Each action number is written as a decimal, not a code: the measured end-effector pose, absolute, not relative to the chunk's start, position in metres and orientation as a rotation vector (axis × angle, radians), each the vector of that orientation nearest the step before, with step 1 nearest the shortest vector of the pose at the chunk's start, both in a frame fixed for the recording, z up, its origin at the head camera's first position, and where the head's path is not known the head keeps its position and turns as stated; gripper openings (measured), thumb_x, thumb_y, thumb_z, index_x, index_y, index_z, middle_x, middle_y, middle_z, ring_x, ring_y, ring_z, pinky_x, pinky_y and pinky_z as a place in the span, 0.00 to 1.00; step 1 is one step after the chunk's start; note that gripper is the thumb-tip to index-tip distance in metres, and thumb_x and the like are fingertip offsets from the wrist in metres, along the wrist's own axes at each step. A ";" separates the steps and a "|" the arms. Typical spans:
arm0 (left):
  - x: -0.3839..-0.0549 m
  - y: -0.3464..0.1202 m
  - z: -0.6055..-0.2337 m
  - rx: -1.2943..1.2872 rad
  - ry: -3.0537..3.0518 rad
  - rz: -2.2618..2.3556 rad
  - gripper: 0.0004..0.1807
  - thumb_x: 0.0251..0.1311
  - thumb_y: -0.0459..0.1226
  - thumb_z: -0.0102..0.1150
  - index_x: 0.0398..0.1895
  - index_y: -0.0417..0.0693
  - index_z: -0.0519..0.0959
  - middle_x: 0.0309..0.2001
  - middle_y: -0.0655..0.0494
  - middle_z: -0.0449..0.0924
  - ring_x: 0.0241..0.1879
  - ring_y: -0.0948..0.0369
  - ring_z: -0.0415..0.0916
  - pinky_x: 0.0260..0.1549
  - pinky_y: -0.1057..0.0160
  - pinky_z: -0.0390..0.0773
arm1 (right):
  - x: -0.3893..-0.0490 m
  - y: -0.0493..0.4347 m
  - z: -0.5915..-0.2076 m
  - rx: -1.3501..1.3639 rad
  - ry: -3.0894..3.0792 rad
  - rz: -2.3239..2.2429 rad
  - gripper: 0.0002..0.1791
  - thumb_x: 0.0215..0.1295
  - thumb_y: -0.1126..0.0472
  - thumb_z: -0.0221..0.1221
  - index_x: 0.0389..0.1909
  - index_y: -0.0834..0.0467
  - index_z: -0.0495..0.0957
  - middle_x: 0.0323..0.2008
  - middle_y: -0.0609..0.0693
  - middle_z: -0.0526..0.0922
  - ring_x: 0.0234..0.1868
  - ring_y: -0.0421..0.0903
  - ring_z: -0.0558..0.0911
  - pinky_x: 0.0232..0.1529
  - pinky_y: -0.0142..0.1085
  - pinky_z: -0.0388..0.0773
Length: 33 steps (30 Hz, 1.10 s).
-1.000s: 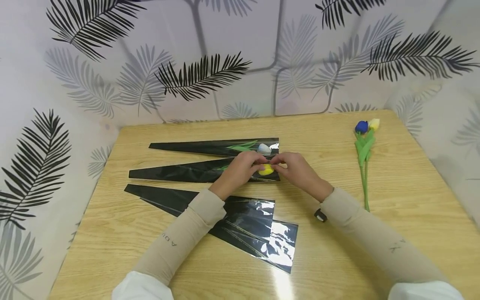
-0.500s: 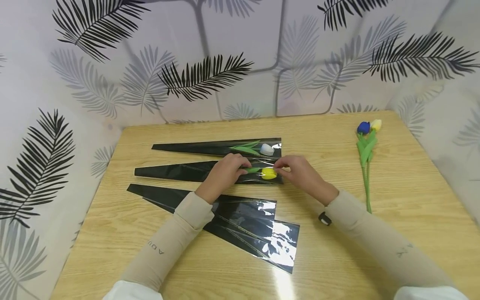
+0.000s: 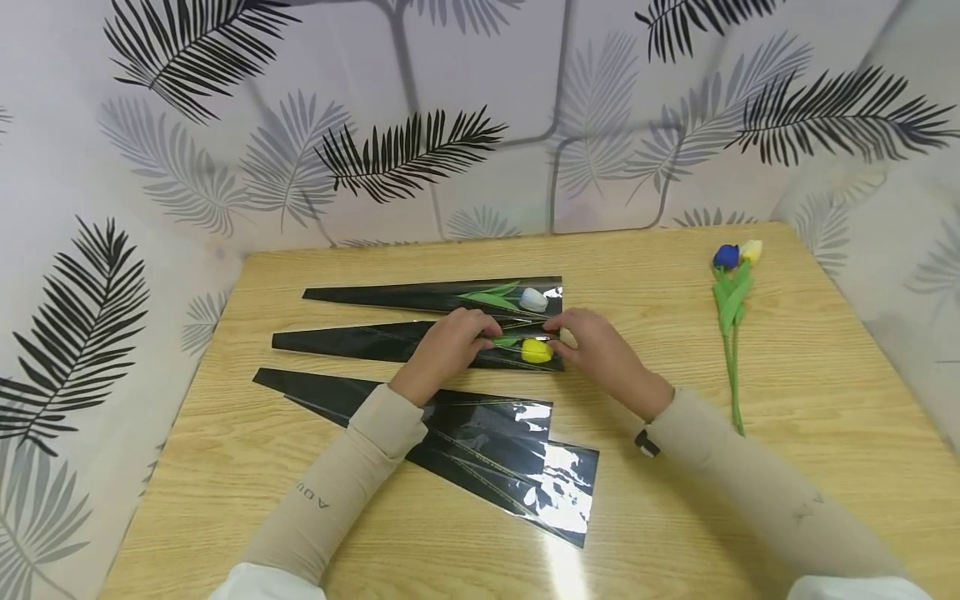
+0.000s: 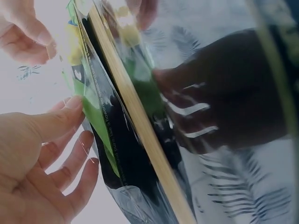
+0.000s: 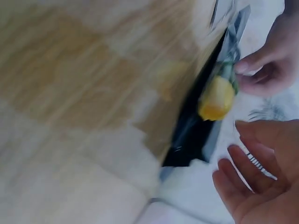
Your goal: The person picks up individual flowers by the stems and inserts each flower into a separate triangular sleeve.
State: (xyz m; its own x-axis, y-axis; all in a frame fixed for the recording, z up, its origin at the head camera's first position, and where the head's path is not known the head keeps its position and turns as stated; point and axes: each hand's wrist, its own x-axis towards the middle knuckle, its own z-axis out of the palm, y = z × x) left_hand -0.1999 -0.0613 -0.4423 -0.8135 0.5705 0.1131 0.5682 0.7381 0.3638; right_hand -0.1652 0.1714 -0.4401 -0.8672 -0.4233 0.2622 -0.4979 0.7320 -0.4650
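In the head view, the left hand (image 3: 448,346) and right hand (image 3: 603,358) are pinching the black wrapper (image 3: 337,340), the yellow tulip (image 3: 536,351) lying at its wide end. The left-wrist view is revealing fine print (image 4: 102,95), unreadably small; the right-wrist view, the tulip's rounded tip.

Left grip (image 3: 446,350): moved leftward from the bloom of the yellow tulip (image 3: 536,351) to its leaves (image 3: 507,342).
Right grip (image 3: 603,357): thumb and forefinger more spread than half a second ago.
Yellow tulip: bloom less covered by fingers.
Middle sleeve (image 3: 367,342): narrow end slightly farther right.
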 end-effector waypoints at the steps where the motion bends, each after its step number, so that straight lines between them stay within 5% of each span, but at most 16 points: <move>1: -0.200 -0.061 -0.443 0.960 2.921 0.606 0.09 0.57 0.37 0.62 0.41 0.54 0.82 0.40 0.63 0.80 0.41 0.62 0.73 0.42 0.64 0.74 | -0.161 0.168 -0.438 0.778 -2.749 0.767 0.12 0.57 0.66 0.64 0.43 0.62 0.80 0.42 0.54 0.80 0.47 0.50 0.76 0.48 0.41 0.75; 13: -0.202 -0.063 -0.446 0.991 2.900 0.618 0.10 0.57 0.37 0.62 0.43 0.53 0.82 0.41 0.62 0.80 0.41 0.63 0.72 0.41 0.65 0.74 | -0.085 0.122 -0.441 1.316 -2.743 0.659 0.20 0.60 0.52 0.62 0.49 0.60 0.77 0.48 0.51 0.77 0.50 0.44 0.75 0.50 0.36 0.74; 25: -0.200 -0.064 -0.446 0.992 2.894 0.623 0.11 0.58 0.37 0.61 0.45 0.51 0.81 0.43 0.61 0.79 0.43 0.62 0.72 0.44 0.63 0.73 | -0.080 0.115 -0.460 1.285 -2.921 0.495 0.32 0.57 0.47 0.63 0.57 0.63 0.72 0.57 0.55 0.71 0.59 0.50 0.69 0.56 0.41 0.70; 33: -0.200 -0.063 -0.446 1.014 2.904 0.629 0.11 0.57 0.37 0.62 0.44 0.52 0.82 0.42 0.61 0.79 0.42 0.62 0.72 0.43 0.64 0.73 | -0.079 0.113 -0.462 1.287 -2.852 0.439 0.30 0.54 0.50 0.66 0.55 0.63 0.75 0.54 0.55 0.73 0.54 0.49 0.73 0.48 0.39 0.75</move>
